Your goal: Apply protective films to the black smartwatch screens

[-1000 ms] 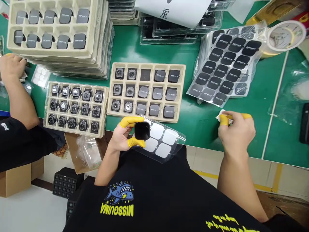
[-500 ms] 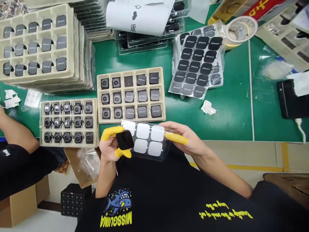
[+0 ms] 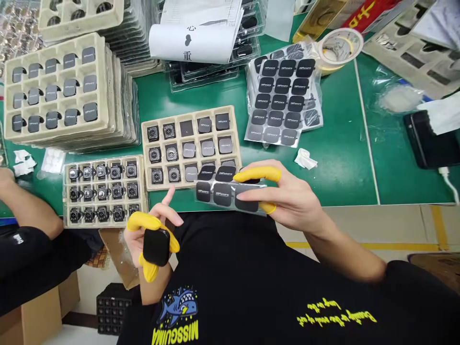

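Note:
Yellow finger cots cover some fingers of both hands. My left hand grips a black square watch case at its edges, low in front of my shirt, its glossy dark face up. In my right hand is a sheet of dark square stickers, pinched at its right end, printed side up and bent. The sheet overlaps the front right corner of a beige tray. That tray holds watch cases in its left columns and pieces with sticker-like dark faces to the right; one back-row compartment holds no watch.
A second tray of watches lies to the left, before a tall stack of trays. More sticker sheets, a tape roll and crumpled paper are on the right. A co-worker's arm rests at the left edge.
The hands have moved apart. My left hand has drawn the watch case down and left, and the sheet has turned from its white backing to its dark printed side in my right hand.

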